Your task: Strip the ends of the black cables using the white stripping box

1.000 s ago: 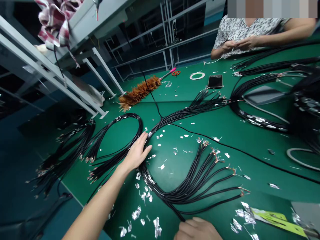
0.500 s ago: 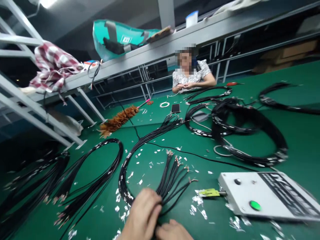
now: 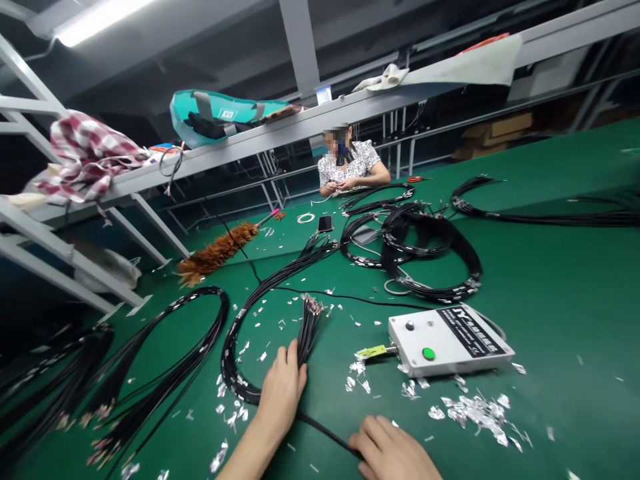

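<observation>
My left hand (image 3: pixel 281 390) is closed around a bundle of thin black cables (image 3: pixel 309 333), near the end where bare pinkish wire tips fan out past my fingers. The rest of that bundle curves back in a wide arc on the green table. One black cable (image 3: pixel 325 429) runs low from under my left hand to my right hand (image 3: pixel 395 450). The fingers of my right hand are curled on its end, and the tip is hidden. Scraps of silvery foil lie around both hands.
A white box with a green button (image 3: pixel 429 353) and a yellow-tagged plug (image 3: pixel 373 353) sits at right. Other cable coils (image 3: pixel 470 287) lie behind it and at left (image 3: pixel 220 313). A feather duster (image 3: pixel 220 253), a phone (image 3: pixel 325 224) and a seated person (image 3: pixel 353 170) are farther off.
The cable ends, spread out before, are now gathered tightly in my left hand. My right hand has moved away to the right, with one cable stretched to it. The view has shifted.
</observation>
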The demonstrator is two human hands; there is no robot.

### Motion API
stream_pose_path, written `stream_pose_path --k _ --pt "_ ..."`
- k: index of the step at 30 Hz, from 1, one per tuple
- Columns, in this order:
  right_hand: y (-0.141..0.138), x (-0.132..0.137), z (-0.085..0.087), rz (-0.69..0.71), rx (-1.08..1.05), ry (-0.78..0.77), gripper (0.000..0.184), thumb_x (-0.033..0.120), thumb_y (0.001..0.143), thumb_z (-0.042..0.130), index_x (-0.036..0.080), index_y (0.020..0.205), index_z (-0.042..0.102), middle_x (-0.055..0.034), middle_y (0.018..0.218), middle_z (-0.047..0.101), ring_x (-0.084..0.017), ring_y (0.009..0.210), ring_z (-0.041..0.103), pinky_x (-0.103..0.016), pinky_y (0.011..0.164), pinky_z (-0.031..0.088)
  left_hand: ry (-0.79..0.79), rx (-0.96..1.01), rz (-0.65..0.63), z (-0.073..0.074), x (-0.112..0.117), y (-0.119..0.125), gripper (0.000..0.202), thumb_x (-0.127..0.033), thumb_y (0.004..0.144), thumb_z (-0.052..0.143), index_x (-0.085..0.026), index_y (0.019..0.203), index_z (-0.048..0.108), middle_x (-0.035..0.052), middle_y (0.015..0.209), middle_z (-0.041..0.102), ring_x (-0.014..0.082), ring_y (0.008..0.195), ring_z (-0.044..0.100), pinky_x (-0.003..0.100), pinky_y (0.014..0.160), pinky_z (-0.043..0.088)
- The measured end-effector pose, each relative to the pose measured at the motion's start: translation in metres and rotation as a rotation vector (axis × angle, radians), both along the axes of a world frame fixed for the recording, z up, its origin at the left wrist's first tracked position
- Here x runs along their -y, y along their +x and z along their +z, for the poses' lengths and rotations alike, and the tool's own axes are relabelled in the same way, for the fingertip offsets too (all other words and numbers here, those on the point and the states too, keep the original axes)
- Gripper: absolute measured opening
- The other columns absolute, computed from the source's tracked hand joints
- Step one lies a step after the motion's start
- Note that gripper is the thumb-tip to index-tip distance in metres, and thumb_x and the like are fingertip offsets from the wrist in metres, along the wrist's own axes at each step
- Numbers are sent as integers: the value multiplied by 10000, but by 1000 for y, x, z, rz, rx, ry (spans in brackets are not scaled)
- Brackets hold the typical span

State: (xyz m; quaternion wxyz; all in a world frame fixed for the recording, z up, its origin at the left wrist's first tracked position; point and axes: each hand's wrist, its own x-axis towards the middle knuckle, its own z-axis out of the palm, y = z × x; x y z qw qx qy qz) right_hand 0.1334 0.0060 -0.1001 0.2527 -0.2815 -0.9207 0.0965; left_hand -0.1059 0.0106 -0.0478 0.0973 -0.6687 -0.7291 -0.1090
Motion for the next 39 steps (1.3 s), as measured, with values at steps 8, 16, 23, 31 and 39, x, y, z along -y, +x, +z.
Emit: stream_pose_path --k 8,16,23,31,39 --pt "10 -4 30 62 -2 -193 331 -19 739 628 245 936 598 33 903 640 -150 780 620 -231 647 448 36 2 324 4 -30 22 316 -177 944 406 -59 1190 566 160 952 611 317 857 660 431 682 530" --pt "33 3 48 -78 -8 -125 193 45 844 482 206 769 555 -27 764 594 -200 622 544 -305 556 366 87 133 -7 24 16 45 342 -269 974 445 -164 1296 494 174 1247 570 318 1164 551 515 920 460" --pt "38 -2 63 -63 -7 -341 178 116 789 671 213 915 590 -23 878 603 -226 754 566 -318 634 424 -365 306 -444 36 38 79 164 -97 880 529 -217 969 595 54 961 630 231 871 582 376 769 499" --pt "46 4 51 -94 -106 -446 151 98 940 495 203 895 594 -31 873 585 -201 797 550 -303 675 414 -337 697 -431 41 26 62 125 -182 986 421 -223 907 509 22 873 595 173 830 581 295 758 488" --pt "48 18 51 -18 16 -347 232 61 947 433 193 915 622 -22 825 603 -192 744 520 -325 697 368 -264 709 -552 46 4 79 132 -170 990 432 -204 931 544 21 836 594 159 783 570 282 727 469"
